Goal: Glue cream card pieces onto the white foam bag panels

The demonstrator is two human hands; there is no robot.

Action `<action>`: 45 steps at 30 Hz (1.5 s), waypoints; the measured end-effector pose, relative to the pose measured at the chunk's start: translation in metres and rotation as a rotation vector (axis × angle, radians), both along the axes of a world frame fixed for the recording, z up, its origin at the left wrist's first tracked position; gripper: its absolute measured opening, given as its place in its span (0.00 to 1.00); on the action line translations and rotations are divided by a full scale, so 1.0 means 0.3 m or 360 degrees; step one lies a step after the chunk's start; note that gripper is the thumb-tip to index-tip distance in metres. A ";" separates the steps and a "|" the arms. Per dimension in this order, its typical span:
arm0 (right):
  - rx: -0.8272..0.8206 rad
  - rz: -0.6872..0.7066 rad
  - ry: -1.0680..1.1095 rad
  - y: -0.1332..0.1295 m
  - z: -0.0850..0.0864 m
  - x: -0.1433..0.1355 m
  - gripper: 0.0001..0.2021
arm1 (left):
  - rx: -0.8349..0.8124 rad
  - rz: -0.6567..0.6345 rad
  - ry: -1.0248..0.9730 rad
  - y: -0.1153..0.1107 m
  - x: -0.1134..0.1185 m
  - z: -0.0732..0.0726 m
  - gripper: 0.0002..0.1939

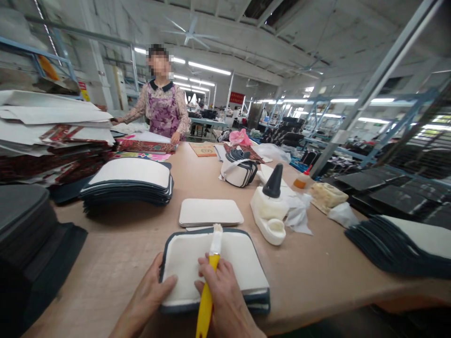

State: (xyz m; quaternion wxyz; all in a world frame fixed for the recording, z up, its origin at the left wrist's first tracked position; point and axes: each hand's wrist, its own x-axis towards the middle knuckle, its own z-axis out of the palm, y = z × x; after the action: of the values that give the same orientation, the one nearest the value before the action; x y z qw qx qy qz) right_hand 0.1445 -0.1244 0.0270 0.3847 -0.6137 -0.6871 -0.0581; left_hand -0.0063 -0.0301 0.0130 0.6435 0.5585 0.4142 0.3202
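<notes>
A paintbrush (213,267) with a yellow handle and pale, coated bristles is held in my right hand (225,291), fingers closed round it. Its bristles point away from me over the far edge of a stack of padded panels (243,263), white on top with dark blue borders. My left hand (151,291) grips the left side of that stack, thumb on the white face and fingers along the edge. Just beyond lies a small pile of white rounded boards (211,211). To the right stands a white plastic bottle (268,211) with a black cone on top.
More dark-edged panels are piled at left (130,176) and at the right edge (416,239). A strapped bundle (239,169), an orange-filled squeeze bottle (302,179) and crumpled plastic (298,211) sit farther back. A co-worker (164,108) stands across the table (116,263).
</notes>
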 end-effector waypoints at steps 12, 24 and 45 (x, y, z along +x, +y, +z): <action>-0.0068 -0.0135 0.0104 -0.012 -0.037 0.057 0.10 | -0.0117 0.0069 0.0095 -0.003 0.013 0.052 0.38; 0.0031 -0.0256 0.0281 -0.030 -0.138 0.222 0.19 | -0.0179 0.0096 -0.0021 -0.027 0.012 0.044 0.33; -0.0111 -0.0402 0.0720 -0.015 -0.176 0.302 0.19 | -0.0139 -0.0133 -0.0397 -0.029 -0.015 0.025 0.24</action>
State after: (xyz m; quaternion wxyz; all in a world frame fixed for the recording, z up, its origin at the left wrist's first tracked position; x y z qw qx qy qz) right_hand 0.2352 -0.1290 -0.0257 0.4968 -0.7049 -0.5031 0.0569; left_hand -0.0107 -0.0389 0.0204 0.7265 0.5026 0.3207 0.3418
